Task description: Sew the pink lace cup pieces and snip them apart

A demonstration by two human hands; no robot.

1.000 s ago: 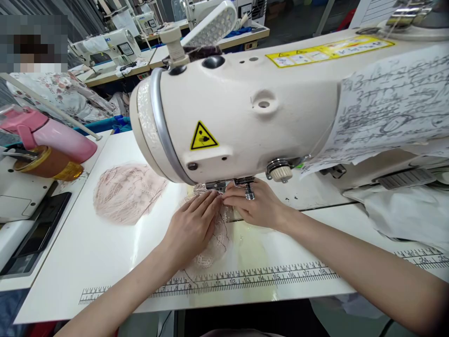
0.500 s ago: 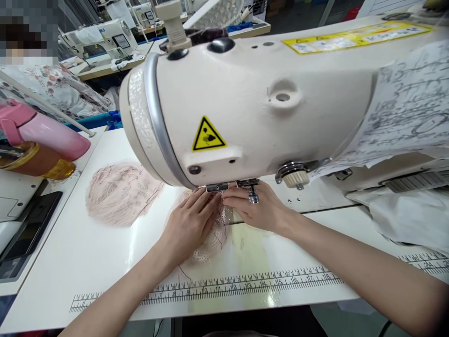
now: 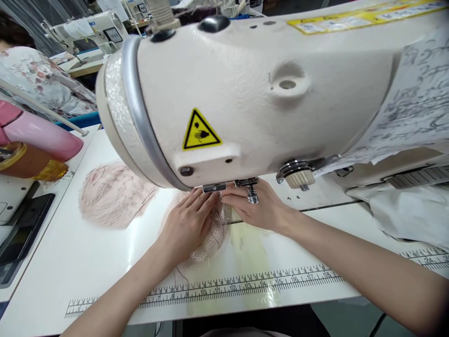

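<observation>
A pink lace piece [image 3: 206,245] with loose dark threads lies on the machine bed, its far part hidden beneath the sewing machine head [image 3: 224,107]. My left hand [image 3: 187,224] rests flat across it with the fingers stretched forward, pressing it down. At the lace's right edge is my right hand [image 3: 256,206], its fingers bent and closed on that edge beside the needle area. The machine head and a metal thread tensioner [image 3: 251,189] cover part of the fingers. The needle and presser foot are out of sight.
Left of my hands lies a pile of pink lace pieces [image 3: 115,194]. Farther left are a pink bottle [image 3: 45,133], an amber cup [image 3: 35,161] and a dark phone [image 3: 24,234]. A printed ruler [image 3: 245,285] runs along the front. A person in a floral top [image 3: 42,79] sits beyond.
My view has shifted, so the machine head looks larger and nearer. Both hands stay on the lace piece in almost the same position.
</observation>
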